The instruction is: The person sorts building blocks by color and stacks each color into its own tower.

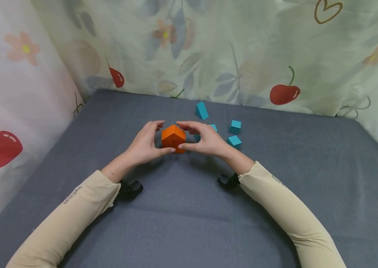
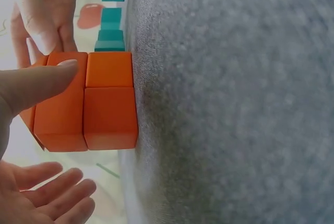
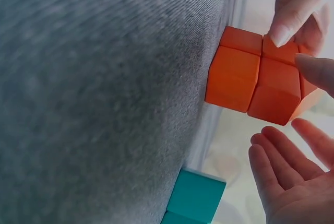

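Observation:
A small stack of orange blocks [image 1: 173, 134] stands on the grey cloth between both hands, with square-faced blocks below and a sloped, roof-like top. My left hand [image 1: 143, 144] is at its left side; in the left wrist view its thumb [image 2: 57, 78] lies against the upper blocks while its fingers [image 2: 60, 195] are spread apart from them. On the other side is my right hand [image 1: 209, 139]. Its thumb [image 3: 315, 70] touches or nearly touches the stack's upper part, and the relaxed fingers [image 3: 284, 164] stay clear of the orange faces.
Behind and right of my right hand lie several teal blocks: a wedge [image 1: 201, 110], a cube [image 1: 235, 126], another block [image 1: 234, 142] nearer me, and one [image 1: 214, 127] partly hidden by the hand. A patterned curtain [image 1: 209, 48] hangs along the table's far edge.

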`<action>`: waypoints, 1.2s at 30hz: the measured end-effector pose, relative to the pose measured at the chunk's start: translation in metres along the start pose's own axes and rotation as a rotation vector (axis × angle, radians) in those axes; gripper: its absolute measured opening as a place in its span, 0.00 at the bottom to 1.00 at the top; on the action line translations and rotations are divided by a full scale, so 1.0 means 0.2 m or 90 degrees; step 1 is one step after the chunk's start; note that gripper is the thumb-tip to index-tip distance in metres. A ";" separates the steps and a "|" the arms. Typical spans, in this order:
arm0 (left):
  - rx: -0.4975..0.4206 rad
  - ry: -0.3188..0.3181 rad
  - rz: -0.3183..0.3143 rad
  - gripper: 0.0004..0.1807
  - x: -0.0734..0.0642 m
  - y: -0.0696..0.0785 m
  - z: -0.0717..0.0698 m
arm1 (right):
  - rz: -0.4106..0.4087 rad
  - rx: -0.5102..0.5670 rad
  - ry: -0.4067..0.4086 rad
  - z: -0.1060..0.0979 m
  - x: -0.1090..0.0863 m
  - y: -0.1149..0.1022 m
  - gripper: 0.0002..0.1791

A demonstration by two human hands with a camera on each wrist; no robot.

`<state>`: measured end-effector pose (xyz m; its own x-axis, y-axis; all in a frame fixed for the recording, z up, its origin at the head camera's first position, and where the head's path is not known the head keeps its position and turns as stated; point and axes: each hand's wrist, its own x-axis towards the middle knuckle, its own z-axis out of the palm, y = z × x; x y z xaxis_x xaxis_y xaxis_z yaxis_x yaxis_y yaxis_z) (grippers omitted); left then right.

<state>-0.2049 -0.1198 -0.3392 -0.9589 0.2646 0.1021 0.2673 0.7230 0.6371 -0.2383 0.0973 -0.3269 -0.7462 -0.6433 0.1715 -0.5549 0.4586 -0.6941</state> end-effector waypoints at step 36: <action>0.142 0.117 0.206 0.46 0.06 0.34 0.11 | 0.138 -0.100 0.069 -0.26 -0.28 0.11 0.33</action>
<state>-0.1958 -0.0533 -0.3110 -0.8176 0.3976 0.4164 0.5521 0.7465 0.3714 -0.2272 0.1759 -0.3145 -0.8836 -0.4550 0.1106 -0.4223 0.6725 -0.6078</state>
